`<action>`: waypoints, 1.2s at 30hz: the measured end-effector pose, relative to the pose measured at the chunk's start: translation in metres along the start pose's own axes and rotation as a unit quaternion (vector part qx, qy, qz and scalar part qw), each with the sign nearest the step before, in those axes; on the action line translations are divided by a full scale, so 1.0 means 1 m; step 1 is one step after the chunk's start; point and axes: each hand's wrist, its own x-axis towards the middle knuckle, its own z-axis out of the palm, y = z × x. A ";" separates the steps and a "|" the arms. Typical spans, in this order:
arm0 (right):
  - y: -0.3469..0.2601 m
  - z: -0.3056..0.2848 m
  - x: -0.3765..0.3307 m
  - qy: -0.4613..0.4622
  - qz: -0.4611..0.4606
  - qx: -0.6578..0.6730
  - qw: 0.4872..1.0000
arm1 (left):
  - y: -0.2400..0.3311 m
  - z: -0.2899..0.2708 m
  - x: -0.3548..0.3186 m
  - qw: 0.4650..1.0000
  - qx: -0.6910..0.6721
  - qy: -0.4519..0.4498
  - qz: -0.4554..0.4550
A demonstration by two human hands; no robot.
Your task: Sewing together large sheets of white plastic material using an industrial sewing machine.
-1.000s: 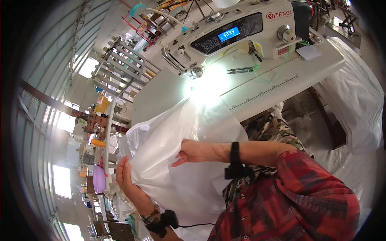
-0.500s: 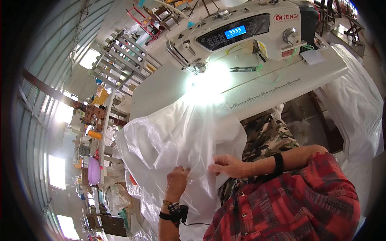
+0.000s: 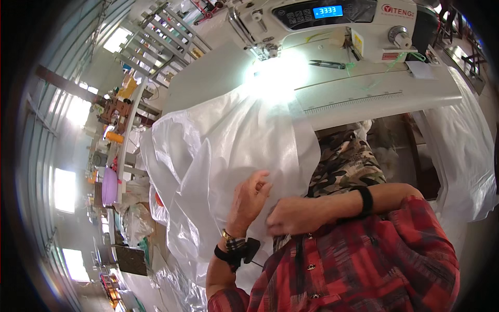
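There is room to pass over the tabletop (image 3: 200, 80) left of the machine (image 3: 348, 20) and along the ruled front strip at right, while the machine bars the back, snips (image 3: 331, 65) lie beneath it, and the sheet (image 3: 234, 135) drapes over part of the front edge.

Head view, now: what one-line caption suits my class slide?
Two hands close together over glossy white sheeting reaching up to the bright light of a sewing machine.

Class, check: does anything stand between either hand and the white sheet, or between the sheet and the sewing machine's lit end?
Nothing visible stands between the left hand or right hand and the white sheet. Ahead of them the sheet runs unblocked toward the sewing machine, where glare hides detail.
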 end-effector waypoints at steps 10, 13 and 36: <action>0.070 -0.012 -0.040 0.503 0.287 0.306 0.755 | 0.036 0.028 -0.005 0.958 0.066 0.166 0.225; 0.073 -0.002 -0.037 0.420 0.288 0.370 0.777 | 0.040 0.027 0.005 0.943 0.079 0.173 0.272; 0.071 -0.053 0.010 0.640 0.108 0.217 0.729 | 0.033 -0.029 0.026 0.955 -0.174 0.224 0.090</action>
